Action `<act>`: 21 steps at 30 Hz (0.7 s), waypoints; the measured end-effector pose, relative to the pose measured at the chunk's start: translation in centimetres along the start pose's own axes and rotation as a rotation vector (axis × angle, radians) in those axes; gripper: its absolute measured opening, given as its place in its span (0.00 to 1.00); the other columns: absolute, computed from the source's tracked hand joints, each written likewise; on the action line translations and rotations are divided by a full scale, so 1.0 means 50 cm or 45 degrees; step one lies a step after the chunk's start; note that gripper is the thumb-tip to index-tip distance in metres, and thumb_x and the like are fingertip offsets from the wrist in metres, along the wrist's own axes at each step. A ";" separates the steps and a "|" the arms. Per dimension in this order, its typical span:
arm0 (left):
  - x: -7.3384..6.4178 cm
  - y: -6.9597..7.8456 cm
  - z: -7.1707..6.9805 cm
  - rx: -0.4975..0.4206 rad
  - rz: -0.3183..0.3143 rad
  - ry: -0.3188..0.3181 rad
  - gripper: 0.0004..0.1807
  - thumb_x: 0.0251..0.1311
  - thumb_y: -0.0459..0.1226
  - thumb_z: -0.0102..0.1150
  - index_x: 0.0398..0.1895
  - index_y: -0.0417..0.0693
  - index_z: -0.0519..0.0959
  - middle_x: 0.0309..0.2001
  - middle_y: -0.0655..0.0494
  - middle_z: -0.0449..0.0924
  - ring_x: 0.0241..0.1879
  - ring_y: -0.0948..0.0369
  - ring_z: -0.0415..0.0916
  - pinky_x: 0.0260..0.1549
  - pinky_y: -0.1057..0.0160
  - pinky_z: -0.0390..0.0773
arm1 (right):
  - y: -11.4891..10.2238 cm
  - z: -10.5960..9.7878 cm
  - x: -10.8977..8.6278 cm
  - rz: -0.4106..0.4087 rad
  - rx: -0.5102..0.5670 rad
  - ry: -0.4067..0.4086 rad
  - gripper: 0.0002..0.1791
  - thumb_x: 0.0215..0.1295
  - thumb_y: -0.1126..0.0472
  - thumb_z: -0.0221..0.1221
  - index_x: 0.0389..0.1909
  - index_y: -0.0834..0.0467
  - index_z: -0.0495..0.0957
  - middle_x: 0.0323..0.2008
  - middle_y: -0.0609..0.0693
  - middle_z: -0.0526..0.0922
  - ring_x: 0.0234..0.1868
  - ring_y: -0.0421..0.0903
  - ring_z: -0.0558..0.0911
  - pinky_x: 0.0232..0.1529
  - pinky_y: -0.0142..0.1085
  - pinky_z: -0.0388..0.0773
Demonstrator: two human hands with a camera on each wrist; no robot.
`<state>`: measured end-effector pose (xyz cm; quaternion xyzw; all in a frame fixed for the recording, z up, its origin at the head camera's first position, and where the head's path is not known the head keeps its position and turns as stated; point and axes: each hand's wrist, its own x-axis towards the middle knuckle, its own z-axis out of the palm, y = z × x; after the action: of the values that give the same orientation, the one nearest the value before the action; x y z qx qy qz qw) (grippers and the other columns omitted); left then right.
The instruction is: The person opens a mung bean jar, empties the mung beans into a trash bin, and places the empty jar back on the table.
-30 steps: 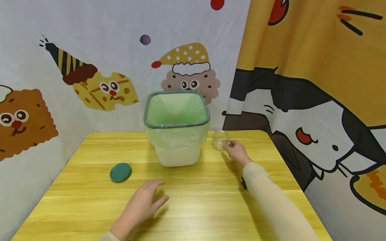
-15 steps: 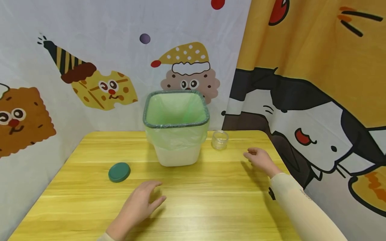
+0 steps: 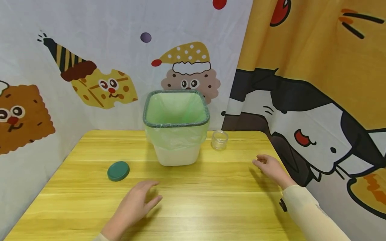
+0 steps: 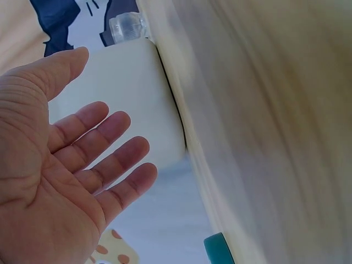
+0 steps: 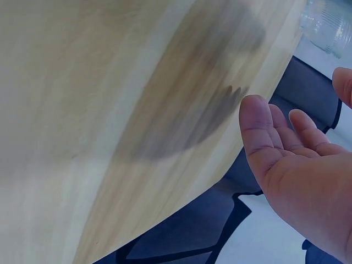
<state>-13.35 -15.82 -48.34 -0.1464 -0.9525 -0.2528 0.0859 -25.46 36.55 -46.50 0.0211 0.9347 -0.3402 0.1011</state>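
My left hand hovers over the near left of the table, fingers relaxed, holding nothing; the left wrist view shows its bare palm. At the right side my right hand is likewise empty, its fingers loosely bent. A small clear glass jar without a lid stands at the back, beyond and left of the right hand. Beyond the left hand lies a round green lid, flat on the wood. Between jar and lid stands a white bin lined with a pale green bag.
The yellow wood table has rounded far corners. Directly behind it hangs a pale cloth printed with cartoon food, and an orange curtain with cartoon animals covers the right side.
The right hand has let go of the glass jar and drawn away to the right and nearer. Jar and bin stay put; the left hand hardly shifts.
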 end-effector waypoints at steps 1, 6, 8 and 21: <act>-0.001 -0.001 -0.001 0.001 -0.001 0.005 0.25 0.64 0.46 0.76 0.61 0.47 0.84 0.60 0.50 0.87 0.62 0.49 0.84 0.63 0.44 0.84 | 0.000 -0.001 -0.004 0.000 -0.011 0.003 0.46 0.82 0.37 0.52 0.81 0.70 0.58 0.77 0.73 0.65 0.72 0.71 0.73 0.66 0.61 0.79; -0.007 -0.008 -0.005 0.017 -0.003 0.018 0.25 0.64 0.47 0.76 0.61 0.47 0.84 0.59 0.50 0.87 0.61 0.49 0.84 0.62 0.44 0.84 | 0.003 -0.005 -0.021 -0.011 -0.039 0.018 0.47 0.81 0.35 0.52 0.81 0.69 0.58 0.77 0.73 0.66 0.74 0.71 0.72 0.66 0.61 0.79; -0.009 -0.010 -0.006 0.026 -0.003 0.026 0.25 0.64 0.47 0.76 0.61 0.46 0.84 0.59 0.49 0.87 0.61 0.48 0.84 0.62 0.44 0.84 | 0.001 -0.006 -0.031 -0.019 -0.027 0.034 0.47 0.81 0.35 0.53 0.81 0.68 0.58 0.77 0.72 0.66 0.74 0.71 0.71 0.66 0.61 0.79; -0.023 -0.031 -0.016 0.015 -0.037 0.071 0.25 0.64 0.47 0.76 0.60 0.45 0.85 0.59 0.48 0.88 0.60 0.47 0.85 0.60 0.43 0.84 | -0.046 -0.003 -0.155 -0.099 -0.011 0.184 0.47 0.78 0.34 0.56 0.82 0.64 0.59 0.78 0.69 0.67 0.72 0.69 0.75 0.61 0.61 0.84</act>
<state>-12.69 -17.80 -48.64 -0.1251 -0.9533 -0.2523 0.1097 -18.13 35.11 -43.33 0.0087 0.9410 -0.3376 0.0202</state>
